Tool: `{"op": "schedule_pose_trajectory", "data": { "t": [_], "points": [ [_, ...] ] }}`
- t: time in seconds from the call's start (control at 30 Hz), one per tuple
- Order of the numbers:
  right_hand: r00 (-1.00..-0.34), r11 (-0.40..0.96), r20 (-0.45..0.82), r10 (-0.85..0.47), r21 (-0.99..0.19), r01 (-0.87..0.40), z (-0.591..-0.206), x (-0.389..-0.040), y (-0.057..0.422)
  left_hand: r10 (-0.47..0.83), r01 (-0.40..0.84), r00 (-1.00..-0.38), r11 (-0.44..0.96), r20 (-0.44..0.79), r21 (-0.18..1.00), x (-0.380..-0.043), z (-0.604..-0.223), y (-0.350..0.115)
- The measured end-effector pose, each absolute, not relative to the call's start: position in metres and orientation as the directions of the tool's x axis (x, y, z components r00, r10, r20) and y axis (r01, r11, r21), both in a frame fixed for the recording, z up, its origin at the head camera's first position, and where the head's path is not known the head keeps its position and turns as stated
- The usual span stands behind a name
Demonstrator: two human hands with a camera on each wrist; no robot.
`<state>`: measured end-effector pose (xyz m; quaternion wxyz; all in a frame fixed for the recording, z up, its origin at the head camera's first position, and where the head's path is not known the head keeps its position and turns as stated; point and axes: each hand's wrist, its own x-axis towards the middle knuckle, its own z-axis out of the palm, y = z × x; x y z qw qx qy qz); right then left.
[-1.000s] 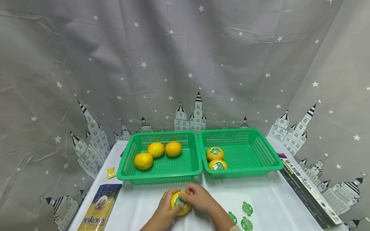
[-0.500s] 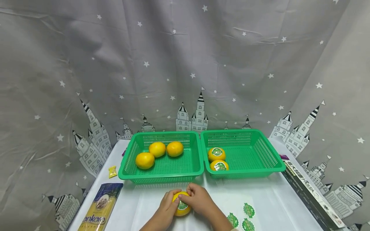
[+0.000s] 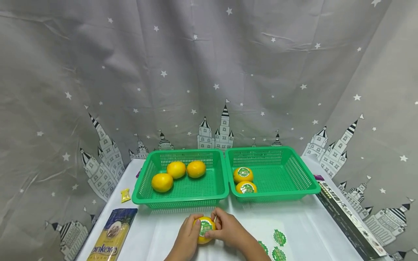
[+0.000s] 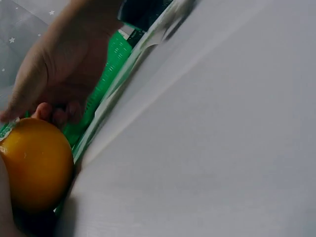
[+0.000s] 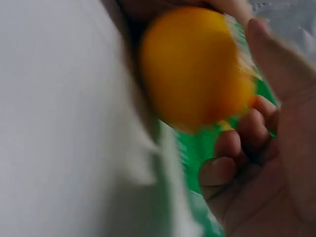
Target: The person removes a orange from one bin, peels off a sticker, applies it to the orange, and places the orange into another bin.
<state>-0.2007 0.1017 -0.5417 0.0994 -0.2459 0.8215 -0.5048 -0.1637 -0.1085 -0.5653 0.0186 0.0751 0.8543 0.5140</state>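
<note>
In the head view, an orange (image 3: pixel 203 240) with a round green-and-white sticker (image 3: pixel 205 227) facing up is held between both hands, in front of the baskets. My left hand (image 3: pixel 187 233) grips its left side. The thumb and index finger of my right hand (image 3: pixel 230 229) hold its right side, the thumb near the sticker's lower edge. Up close, the orange (image 4: pixel 42 165) shows its bare side in the left wrist view. The right wrist view has the orange (image 5: pixel 190 69) blurred, beside the right thumb and curled fingers; the left hand is mostly hidden there.
The left green basket (image 3: pixel 179 200) holds three plain oranges. Two stickered oranges (image 3: pixel 243 174) lie in the right green basket (image 3: pixel 277 196). Green stickers (image 3: pixel 279 237) lie at front right. A pasta packet (image 3: pixel 112 233), a small yellow packet (image 3: pixel 125 195) and a long black box (image 3: pixel 349 219) flank them.
The right thumb has slid off the sticker to its lower right edge, and the left thumb has shifted to the orange's left side. More of the sticker now shows.
</note>
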Motion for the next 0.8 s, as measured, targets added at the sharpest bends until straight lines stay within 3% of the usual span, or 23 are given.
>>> {"op": "schedule_pose_trajectory", "data": {
  "t": [0.1,0.2,0.37,0.47,0.63,0.73,0.8],
  "points": [
    [-0.886,0.408,0.120,-0.448,-0.854,-0.322,-0.520,-0.200,0.130,0.155,0.095,-0.988,0.452,0.026,0.887,-0.164,-0.566,-0.110],
    [-0.933,0.497,0.207,-0.295,-0.801,-0.335,-0.493,-0.209,0.178,0.182,0.066,-0.983,0.429,-0.015,0.901,-0.165,-0.566,-0.113],
    [-0.944,0.798,0.318,-0.085,-0.546,-0.256,-0.463,-0.254,0.296,0.223,0.044,-0.974,0.401,-0.051,0.915,-0.166,-0.569,-0.116],
    [-0.968,0.900,0.238,-0.081,-0.400,-0.173,-0.465,-0.279,0.358,0.220,0.033,-0.974,0.410,-0.063,0.911,-0.167,-0.568,-0.115],
    [-0.983,0.846,0.039,-0.179,-0.504,-0.174,-0.483,-0.295,0.401,0.215,0.039,-0.975,0.433,-0.061,0.901,-0.168,-0.569,-0.115],
    [-0.979,0.796,0.013,-0.205,-0.579,-0.174,-0.491,-0.296,0.405,0.231,0.075,-0.972,0.451,-0.035,0.889,-0.167,-0.571,-0.116],
    [-0.979,0.803,0.025,-0.201,-0.568,-0.180,-0.493,-0.295,0.405,0.242,0.108,-0.970,0.477,-0.012,0.872,-0.167,-0.571,-0.117]
  ]
}}
